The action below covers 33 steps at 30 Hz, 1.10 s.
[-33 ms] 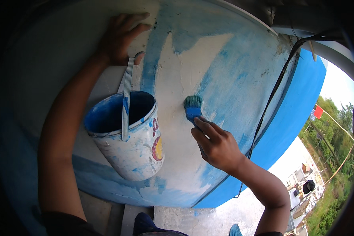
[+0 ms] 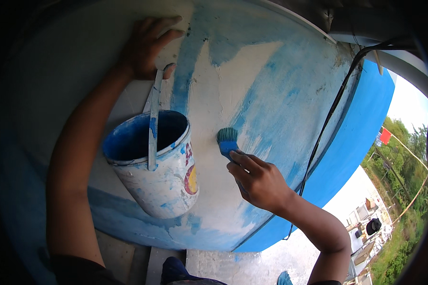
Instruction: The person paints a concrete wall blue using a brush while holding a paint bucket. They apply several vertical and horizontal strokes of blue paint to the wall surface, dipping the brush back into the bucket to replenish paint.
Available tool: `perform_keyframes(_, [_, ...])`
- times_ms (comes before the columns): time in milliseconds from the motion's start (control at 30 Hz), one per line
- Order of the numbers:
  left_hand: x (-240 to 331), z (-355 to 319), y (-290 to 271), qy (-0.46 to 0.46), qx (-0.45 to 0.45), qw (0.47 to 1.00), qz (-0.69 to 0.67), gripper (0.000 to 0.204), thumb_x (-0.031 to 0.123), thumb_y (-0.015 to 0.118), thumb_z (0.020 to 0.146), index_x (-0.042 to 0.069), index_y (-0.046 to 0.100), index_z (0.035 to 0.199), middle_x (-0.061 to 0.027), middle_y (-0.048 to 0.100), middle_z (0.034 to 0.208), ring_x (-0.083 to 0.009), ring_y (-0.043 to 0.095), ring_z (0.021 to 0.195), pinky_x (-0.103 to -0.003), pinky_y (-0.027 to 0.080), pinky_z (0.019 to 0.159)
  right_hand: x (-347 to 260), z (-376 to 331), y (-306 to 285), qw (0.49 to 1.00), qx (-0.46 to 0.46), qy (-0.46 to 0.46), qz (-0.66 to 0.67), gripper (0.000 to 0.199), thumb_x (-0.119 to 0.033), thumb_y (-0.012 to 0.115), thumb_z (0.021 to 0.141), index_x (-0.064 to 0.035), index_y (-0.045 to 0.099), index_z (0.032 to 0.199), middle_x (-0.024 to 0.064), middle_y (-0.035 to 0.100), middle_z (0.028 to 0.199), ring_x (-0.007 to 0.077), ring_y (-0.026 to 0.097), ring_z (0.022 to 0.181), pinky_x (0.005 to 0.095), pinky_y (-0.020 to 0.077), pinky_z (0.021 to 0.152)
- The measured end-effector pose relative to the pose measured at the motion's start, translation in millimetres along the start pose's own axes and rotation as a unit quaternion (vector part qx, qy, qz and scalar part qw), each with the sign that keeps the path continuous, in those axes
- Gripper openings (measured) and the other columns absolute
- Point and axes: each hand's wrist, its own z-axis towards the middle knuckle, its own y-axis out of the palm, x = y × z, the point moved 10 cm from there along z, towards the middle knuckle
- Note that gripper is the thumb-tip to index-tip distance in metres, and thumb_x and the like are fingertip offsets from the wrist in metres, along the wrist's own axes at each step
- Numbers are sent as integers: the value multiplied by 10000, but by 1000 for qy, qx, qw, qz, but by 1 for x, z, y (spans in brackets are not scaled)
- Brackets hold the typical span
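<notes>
Paint streaks of blue cover parts of a pale curved wall [image 2: 252,80], with bare white patches left in the middle. The right hand [image 2: 259,180] is clenched around the handle of a paintbrush [image 2: 228,142], whose teal bristles press against the wall just above the fingers, at the edge between a white patch and a blue one. The left hand [image 2: 147,47] is spread flat on the wall higher up, fingers open, and the thumb hooks the thin handle [image 2: 153,118] of a bucket [image 2: 157,175], so its grip carries the bucket by that strap alone. The bucket hangs below the left hand and to the left of the brush, near it but not touching; it is white, smeared with blue, tilted with its mouth toward the camera, and its inside is coated dark blue. A black cable [image 2: 333,109] runs down the wall to the right of the brush. Beyond the wall's blue edge lie trees [image 2: 404,142] and a red flag [image 2: 385,136], far below.
</notes>
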Motion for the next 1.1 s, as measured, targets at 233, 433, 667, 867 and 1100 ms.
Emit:
perform_keyframes(233, [-2,2,-1,-7,-10,1000,-21,767,636,646,822,99,642,1369,-169,506,1588,-413,446,1412,-546,295,1197,80,33,-66,956,71,165,230,176,37,718,961,54,772,1127,217,787,1112,317,802,940,371,654,845])
perform_keyframes(433, [3,5,-11,4,2,1000,6,735,640,666,828,100,659,1327,-148,520,1565,-390,483,1351,-548,372,1147,107,41,-150,933,322,143,78,160,13,735,970,8,789,1120,183,792,1113,313,803,988,382,654,880])
perform_keyframes(667, [-1,8,0,-3,-24,999,-21,784,600,668,786,80,629,1372,-195,500,1577,-434,452,1375,-572,318,1178,17,33,-34,989,114,-1,-89,279,21,730,911,10,718,1190,182,712,1263,345,737,1152,401,671,832])
perform_keyframes(867, [0,7,-2,-7,-23,999,-26,795,626,666,787,79,635,1363,-205,509,1563,-438,460,1357,-568,353,1152,55,50,-47,968,38,127,212,120,44,725,943,43,801,1036,212,795,1011,315,805,940,366,661,841])
perform_keyframes(1100, [3,6,-2,-11,-14,999,-27,785,633,655,807,81,632,1365,-197,516,1558,-436,469,1329,-556,366,1143,146,48,-194,907,345,233,67,176,-104,733,1002,-53,813,1150,146,817,1114,274,802,1026,391,617,941])
